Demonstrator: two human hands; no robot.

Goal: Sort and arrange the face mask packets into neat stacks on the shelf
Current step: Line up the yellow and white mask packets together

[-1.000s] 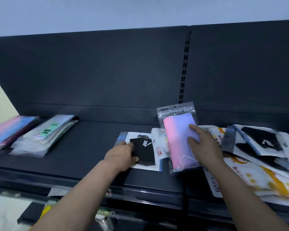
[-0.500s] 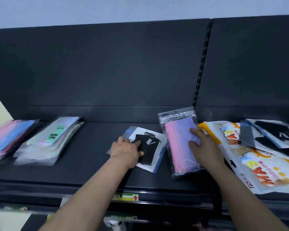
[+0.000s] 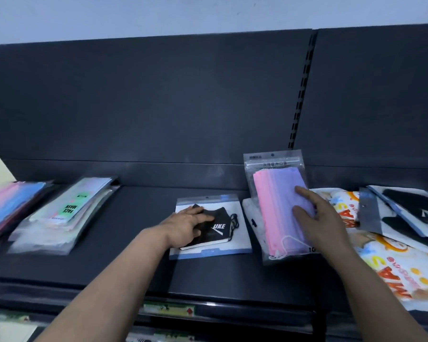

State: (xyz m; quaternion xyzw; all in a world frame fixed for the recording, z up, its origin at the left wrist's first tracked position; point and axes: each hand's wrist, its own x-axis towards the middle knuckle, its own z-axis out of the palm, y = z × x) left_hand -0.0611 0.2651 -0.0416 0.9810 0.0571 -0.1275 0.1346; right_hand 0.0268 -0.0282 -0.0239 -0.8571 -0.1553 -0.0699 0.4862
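One pastel packet [image 3: 267, 201] lies pressed beneath the right hand [image 3: 326, 218].

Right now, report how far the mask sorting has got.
Done: a pastel stack and a green-label stack lie at the left of the shelf. In hand: the left hand rests on a black-mask packet, the right hand on a pink-purple packet. Left: the jumbled pile at the right is unsorted.

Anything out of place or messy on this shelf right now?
Yes. At the right end of the shelf, cartoon-print packets and black-mask packets overlap at skewed angles, unlike the two tidier stacks at the left. The pink-purple mask packet under the right hand partly covers a white packet.
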